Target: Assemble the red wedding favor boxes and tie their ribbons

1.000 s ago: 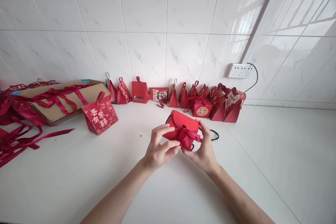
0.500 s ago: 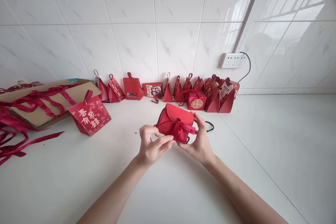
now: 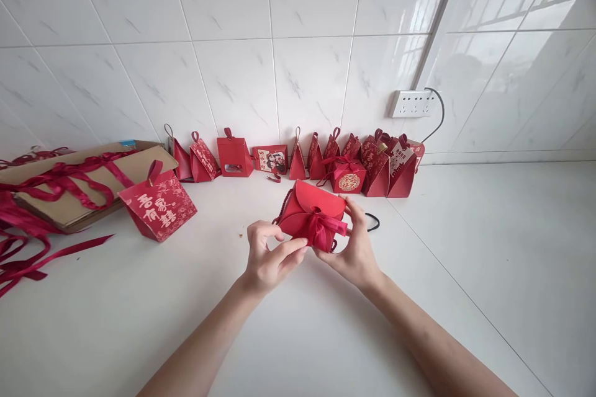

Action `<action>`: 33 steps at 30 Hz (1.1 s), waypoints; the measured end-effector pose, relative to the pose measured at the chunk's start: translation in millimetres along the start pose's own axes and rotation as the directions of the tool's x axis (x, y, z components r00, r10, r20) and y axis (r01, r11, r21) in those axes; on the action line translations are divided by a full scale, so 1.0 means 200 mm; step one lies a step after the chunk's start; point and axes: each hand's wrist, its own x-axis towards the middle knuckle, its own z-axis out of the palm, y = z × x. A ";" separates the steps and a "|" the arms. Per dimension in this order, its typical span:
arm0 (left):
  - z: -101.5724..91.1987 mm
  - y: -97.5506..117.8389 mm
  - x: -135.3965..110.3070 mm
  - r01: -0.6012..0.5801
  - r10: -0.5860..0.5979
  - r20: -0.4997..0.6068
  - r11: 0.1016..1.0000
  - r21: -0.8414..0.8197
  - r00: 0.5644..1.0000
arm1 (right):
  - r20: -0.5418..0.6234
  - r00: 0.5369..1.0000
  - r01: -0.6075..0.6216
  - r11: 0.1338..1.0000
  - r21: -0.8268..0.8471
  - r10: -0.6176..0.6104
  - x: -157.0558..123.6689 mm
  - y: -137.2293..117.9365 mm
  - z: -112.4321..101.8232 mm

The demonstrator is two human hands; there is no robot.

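I hold a small red gift box [image 3: 311, 205] with a curved flap and a red ribbon bow [image 3: 323, 231] just above the white counter. My left hand [image 3: 265, 258] has its fingers curled, with thumb and forefinger pinching the ribbon at the box's lower front. My right hand [image 3: 352, 247] grips the box's right side, thumb on the front near the bow, fingers behind.
A row of red gift boxes [image 3: 298, 160] lines the tiled wall. A bigger red box with gold characters [image 3: 157, 206] sits left. Flat cardboard [image 3: 79, 189] with loose red ribbons [image 3: 32, 248] lies far left. A black loop [image 3: 372, 222] lies behind my right hand; a wall socket [image 3: 412, 103] hangs above.
My left thumb has moved off the box top and the hand now pinches the ribbon lower down. The box sits slightly higher and further left in the view.
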 end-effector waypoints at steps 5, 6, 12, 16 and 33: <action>0.00 0.00 0.00 -0.022 0.022 -0.015 0.999 -0.024 1.000 | 0.000 0.920 -0.376 0.881 0.287 0.392 0.04 -0.02 -0.01; 0.00 -0.01 0.00 -0.021 0.020 -0.024 0.999 -0.044 1.000 | 0.038 0.869 -0.469 0.795 0.386 0.494 0.05 -0.03 -0.01; -0.01 0.00 0.00 -0.022 0.024 0.021 0.997 -0.070 0.999 | 0.551 0.615 -0.733 0.152 0.663 0.564 0.12 -0.04 -0.06; -0.01 0.00 0.00 -0.077 0.083 0.097 0.995 -0.060 0.992 | 0.637 0.611 -0.754 0.100 0.649 0.470 0.09 -0.05 -0.06; -0.02 0.05 0.03 -0.247 0.251 0.049 0.966 -0.071 0.967 | 0.612 0.704 -0.710 0.395 0.583 0.361 0.06 -0.04 -0.06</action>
